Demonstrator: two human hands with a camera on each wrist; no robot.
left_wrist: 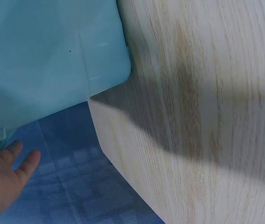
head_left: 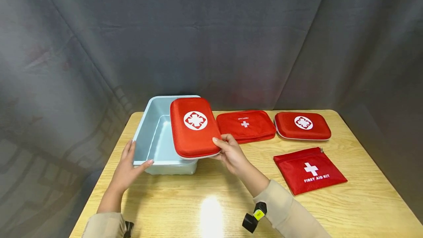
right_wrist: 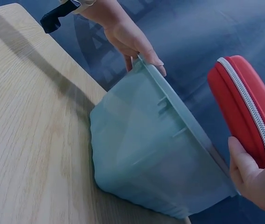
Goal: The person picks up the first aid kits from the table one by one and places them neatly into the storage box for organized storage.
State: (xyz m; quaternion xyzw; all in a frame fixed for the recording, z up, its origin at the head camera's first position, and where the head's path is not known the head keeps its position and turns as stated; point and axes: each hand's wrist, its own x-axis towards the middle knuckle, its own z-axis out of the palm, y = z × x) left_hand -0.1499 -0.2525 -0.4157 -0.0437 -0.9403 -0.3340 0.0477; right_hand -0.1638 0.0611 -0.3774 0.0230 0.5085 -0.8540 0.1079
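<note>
Red hard case (head_left: 195,142) hangs tilted over the blue bin's (head_left: 147,129) right side, right hand (head_left: 231,153) pinching its near corner, thumb on top! Left hand (head_left: 127,170), thumb and fingers spread wide, touches the bin's near-left corner. Rightward on the wooden table (head_left: 185,197): soft pouch (head_left: 246,131), second hard case (head_left: 302,129) just beside, flat kit pouch (head_left: 307,177) nearer.

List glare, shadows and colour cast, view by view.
Head: white glare on the near part of the table; left wrist: broad shadow across the table, curtain tinted bluer than in the head view; right wrist: long shadow runs over the table to the tub.
</note>
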